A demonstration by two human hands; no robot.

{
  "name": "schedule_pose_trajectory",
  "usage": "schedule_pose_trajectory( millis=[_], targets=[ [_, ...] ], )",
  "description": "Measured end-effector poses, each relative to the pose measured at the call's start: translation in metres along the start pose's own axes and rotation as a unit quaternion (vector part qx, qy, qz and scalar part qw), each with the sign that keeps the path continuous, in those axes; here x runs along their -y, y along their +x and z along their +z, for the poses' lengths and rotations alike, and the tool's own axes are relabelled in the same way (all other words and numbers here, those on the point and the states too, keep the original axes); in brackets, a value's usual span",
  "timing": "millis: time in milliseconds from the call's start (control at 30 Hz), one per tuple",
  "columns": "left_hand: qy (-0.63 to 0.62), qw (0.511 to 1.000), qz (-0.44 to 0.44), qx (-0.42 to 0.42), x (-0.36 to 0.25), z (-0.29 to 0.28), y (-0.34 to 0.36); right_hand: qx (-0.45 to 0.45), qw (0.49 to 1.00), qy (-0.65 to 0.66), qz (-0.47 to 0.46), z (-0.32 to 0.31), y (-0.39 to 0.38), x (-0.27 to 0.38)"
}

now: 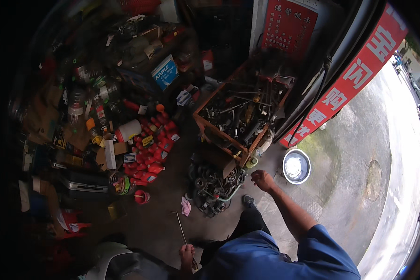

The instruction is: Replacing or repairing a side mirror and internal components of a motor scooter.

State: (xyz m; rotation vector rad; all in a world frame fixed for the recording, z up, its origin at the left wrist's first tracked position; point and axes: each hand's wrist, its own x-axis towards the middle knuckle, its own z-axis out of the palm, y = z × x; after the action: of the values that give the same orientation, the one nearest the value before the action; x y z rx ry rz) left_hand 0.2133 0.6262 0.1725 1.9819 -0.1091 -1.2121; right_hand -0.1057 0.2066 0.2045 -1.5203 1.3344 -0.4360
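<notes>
T-handle tool in left grip, long axis pointing forward

Your left hand (pixel 187 253) is closed around a slim metal T-handle tool (pixel 181 227), held low over the floor. Its shaft runs away from you, leaning slightly left; the crossbar is at the far end, near a pink cloth (pixel 185 206). Your right hand (pixel 262 180), fingers partly curled, is beside the metal parts heap (pixel 214 184); cannot tell whether it grips anything.

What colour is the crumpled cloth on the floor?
The cloth is pink; it shows in the head view.
</notes>
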Motion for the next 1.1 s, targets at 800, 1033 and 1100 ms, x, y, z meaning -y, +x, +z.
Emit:
schedule_pose_trajectory(
  millis=[800,1033,1100],
  targets=[
    [0.037,0.996,-0.078,-0.035,-0.032,0.128,-0.107,-0.164,0.942,-0.292,-0.003,-0.257,0.342,-0.038],
    [0.008,0.994,-0.084,-0.072,-0.016,0.142,-0.128,-0.017,0.975,-0.136,0.174,-0.252,0.352,0.003],
    [0.054,0.994,-0.062,-0.065,-0.019,0.152,-0.118,-0.093,0.972,-0.086,0.2,-0.267,0.36,-0.014]
  ],
)
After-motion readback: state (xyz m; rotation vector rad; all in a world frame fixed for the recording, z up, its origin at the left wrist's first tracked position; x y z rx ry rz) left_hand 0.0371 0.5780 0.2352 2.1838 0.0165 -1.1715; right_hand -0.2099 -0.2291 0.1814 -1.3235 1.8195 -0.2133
